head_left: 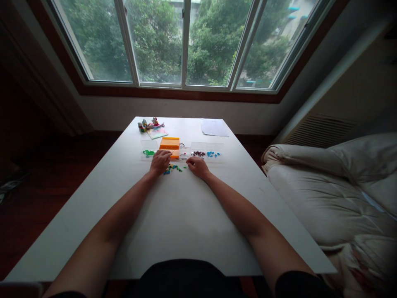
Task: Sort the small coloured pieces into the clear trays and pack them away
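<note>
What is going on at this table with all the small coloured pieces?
A person sits at a white table. The left hand rests at the front edge of an orange box; the right hand lies on the table near it. A small heap of mixed coloured pieces lies between them. Beside the box, a left tray holds green pieces, a right tray dark red and blue ones. Whether a hand holds a piece is unclear.

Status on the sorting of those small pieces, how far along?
Done: green pieces in the left clear tray, dark pieces and blue pieces in the right clear tray. In hand: left hand and right hand flank the mixed pile on the table; any grip is unclear. Left: that pile.
</note>
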The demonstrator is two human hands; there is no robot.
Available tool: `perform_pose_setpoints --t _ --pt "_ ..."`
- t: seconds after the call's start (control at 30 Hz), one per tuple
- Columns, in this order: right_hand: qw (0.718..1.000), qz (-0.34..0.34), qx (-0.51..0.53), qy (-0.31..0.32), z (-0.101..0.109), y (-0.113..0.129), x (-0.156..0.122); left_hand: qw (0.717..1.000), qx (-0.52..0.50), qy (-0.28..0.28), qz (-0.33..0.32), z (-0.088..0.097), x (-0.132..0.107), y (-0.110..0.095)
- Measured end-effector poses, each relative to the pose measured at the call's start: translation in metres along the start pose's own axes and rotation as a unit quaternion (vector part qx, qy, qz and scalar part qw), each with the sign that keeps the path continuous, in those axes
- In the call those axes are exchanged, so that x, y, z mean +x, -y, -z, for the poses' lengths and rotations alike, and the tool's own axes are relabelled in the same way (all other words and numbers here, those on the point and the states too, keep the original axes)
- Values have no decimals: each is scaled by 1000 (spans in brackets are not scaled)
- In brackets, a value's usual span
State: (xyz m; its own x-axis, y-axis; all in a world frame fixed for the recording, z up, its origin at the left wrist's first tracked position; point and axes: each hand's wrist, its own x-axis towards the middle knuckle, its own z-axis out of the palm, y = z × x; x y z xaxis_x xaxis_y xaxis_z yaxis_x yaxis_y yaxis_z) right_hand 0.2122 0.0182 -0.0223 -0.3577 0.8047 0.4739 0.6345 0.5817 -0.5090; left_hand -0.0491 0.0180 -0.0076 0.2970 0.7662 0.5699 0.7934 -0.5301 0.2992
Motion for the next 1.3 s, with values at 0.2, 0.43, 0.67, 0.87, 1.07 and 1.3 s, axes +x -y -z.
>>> perform_pose_setpoints --t 0.2,0.43,0.67,0.87,1.07,1.3 --pt "1000 -6 -5 0 0 1 0 999 13 29 -25 -4 0 -4" --pt "999 -28 -9 -35 2 -1 0 973 -70 151 -161 -8 -5 -34" --pt "999 -28 1 -43 4 0 0 963 -72 186 -179 -7 -4 -37" --pt "999 -24 5 -42 3 -1 0 966 -59 181 -173 -13 -3 -32" --pt "1000 5 -2 -14 5 7 -1 993 -31 74 -81 -3 0 -15" --pt "987 127 -2 93 2 24 -3 993 28 -72 87 16 2 22"
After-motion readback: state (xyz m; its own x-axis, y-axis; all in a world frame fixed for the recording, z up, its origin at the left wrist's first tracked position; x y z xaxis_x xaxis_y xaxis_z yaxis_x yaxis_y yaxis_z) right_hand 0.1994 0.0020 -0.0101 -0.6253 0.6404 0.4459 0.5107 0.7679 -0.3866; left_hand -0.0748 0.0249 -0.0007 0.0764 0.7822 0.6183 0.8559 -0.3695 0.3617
